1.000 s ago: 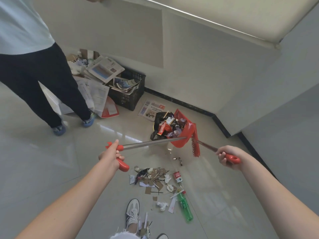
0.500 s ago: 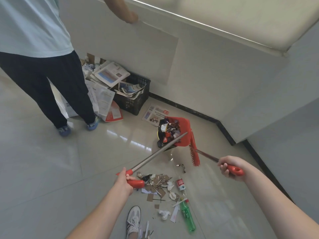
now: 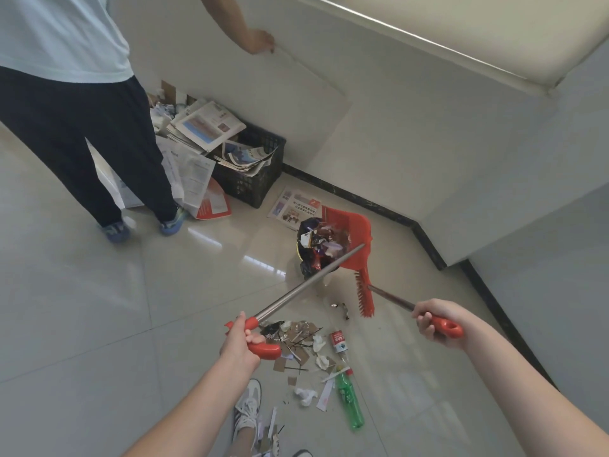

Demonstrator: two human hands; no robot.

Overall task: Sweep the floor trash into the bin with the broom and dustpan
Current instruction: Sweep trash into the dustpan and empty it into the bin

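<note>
Left hand (image 3: 245, 338) gripped the red handle of the metal-shafted red plastic dustpan (image 3: 351, 230), tipped full of trash over a small black bin (image 3: 307, 267). Right hand (image 3: 435, 319) held the red-bristled broom (image 3: 364, 293) just beside it. Paper scraps (image 3: 296, 339) and a green plastic bottle (image 3: 349, 404) lay on the glossy tiled floor (image 3: 131, 291).

Indoor stair landing: glossy floor tiles (image 3: 82, 308) lay below the grip of the right hand (image 3: 435, 321), black skirting (image 3: 362, 201) and slanted ceiling (image 3: 461, 28) beyond it.

Glossy tiled floor (image 3: 99, 308), red plastic dustpan (image 3: 354, 230)
</note>
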